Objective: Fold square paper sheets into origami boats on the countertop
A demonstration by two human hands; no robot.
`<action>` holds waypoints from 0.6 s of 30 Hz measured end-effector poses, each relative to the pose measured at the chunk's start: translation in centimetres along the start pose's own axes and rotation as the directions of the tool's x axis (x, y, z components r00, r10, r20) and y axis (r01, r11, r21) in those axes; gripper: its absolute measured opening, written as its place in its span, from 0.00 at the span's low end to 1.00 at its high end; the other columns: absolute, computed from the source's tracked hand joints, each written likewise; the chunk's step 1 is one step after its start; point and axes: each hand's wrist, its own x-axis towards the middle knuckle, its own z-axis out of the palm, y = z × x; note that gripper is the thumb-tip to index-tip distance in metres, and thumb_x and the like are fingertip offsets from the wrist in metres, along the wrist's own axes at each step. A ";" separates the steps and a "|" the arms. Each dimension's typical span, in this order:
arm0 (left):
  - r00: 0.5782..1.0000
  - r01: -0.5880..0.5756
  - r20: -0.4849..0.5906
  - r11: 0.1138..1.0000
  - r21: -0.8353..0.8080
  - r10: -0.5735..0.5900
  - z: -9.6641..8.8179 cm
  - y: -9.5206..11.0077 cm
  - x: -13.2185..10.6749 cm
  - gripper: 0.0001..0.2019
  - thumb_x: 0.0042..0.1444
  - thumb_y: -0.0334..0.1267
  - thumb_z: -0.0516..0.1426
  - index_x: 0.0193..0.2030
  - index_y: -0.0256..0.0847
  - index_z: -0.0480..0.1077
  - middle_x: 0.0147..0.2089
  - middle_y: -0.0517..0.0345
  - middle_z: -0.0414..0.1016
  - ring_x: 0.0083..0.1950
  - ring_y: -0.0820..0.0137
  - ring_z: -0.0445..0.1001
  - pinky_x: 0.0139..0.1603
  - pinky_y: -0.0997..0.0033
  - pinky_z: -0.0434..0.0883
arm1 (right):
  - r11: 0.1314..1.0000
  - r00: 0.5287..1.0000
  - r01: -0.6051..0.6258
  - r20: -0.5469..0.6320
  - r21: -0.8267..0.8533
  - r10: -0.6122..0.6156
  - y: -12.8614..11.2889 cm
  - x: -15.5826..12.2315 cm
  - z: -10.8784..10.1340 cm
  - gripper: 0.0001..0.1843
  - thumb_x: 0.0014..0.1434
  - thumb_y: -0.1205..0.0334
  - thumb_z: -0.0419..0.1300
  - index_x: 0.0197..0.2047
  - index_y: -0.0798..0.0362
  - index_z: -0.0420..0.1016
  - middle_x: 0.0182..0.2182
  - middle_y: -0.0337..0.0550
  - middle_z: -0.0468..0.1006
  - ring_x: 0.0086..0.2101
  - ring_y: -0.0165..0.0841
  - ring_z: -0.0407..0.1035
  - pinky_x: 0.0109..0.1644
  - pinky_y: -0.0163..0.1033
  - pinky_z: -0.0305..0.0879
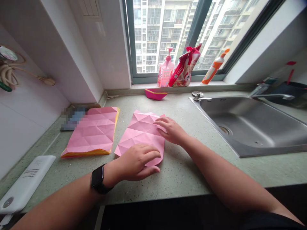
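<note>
- Sheet of pink origami paper (141,131), creased into a grid of triangles, lies flat on the speckled green stone countertop (182,179), set at an angle between the 2 hands.
- Left hand (136,159): open and palm down, resting over the lower part of the sheet, fingers gently curved; it isn't clenched or pinching anything. A black smartwatch (97,179) sits on the wrist.
- Right hand (171,129): also relaxed and open, its fingers (161,123) lying on the sheet's right side — touching, with no visible grip.
- Folded pink paper (92,131) with a yellow-orange edge lies just left of the sheet, its far corner touching a pixelated object (73,118) (too blurred to identify).
- Pink paper boat (155,94) with a yellow rim sits at the back of the countertop, just below the windowsill.
- 3 items stand on the windowsill (144,85): a pink pump bottle (166,72), a red-and-white snack bag (184,67) and a white bottle with an orange cap (212,68).
- Stainless steel sink (249,127) and its faucet (271,96) lie to the right of both hands.
- White power bank (26,183) lies near the countertop's left edge — well apart from the hands.
</note>
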 end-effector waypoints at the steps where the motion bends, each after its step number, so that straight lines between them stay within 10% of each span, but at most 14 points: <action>1: 0.999 0.041 -0.005 0.999 -0.010 -0.041 -0.1 -0.3 -0.1 0.14 0.80 0.46 0.55 0.61 0.42 0.75 0.62 0.45 0.83 0.62 0.56 0.82 0.68 0.54 0.77 | 1.000 0.999 -0.020 0.034 -0.018 0.021 0.2 -0.1 0.4 0.20 0.74 0.59 0.63 0.66 0.46 0.81 0.63 0.53 0.82 0.62 0.50 0.76 0.69 0.61 0.73; 6: 0.946 0.293 0.093 0.943 0.160 -0.310 -0.8 -2.8 -1.4 0.28 0.71 0.51 0.66 0.72 0.41 0.72 0.79 0.33 0.69 0.80 0.38 0.66 0.80 0.25 0.62 | 0.989 0.974 -0.110 0.189 -0.094 0.127 1.1 -0.3 1.2 0.27 0.71 0.49 0.70 0.70 0.44 0.79 0.68 0.55 0.78 0.67 0.53 0.73 0.72 0.62 0.72; 18: 0.930 0.260 0.218 0.950 0.173 -0.295 -1.1 -3.0 -2.3 0.34 0.66 0.54 0.70 0.74 0.46 0.72 0.80 0.37 0.67 0.79 0.42 0.69 0.78 0.39 0.69 | 0.991 0.971 -0.115 0.203 -0.076 0.128 2.5 -0.3 0.9 0.23 0.69 0.50 0.73 0.64 0.44 0.82 0.67 0.54 0.79 0.66 0.52 0.73 0.74 0.66 0.70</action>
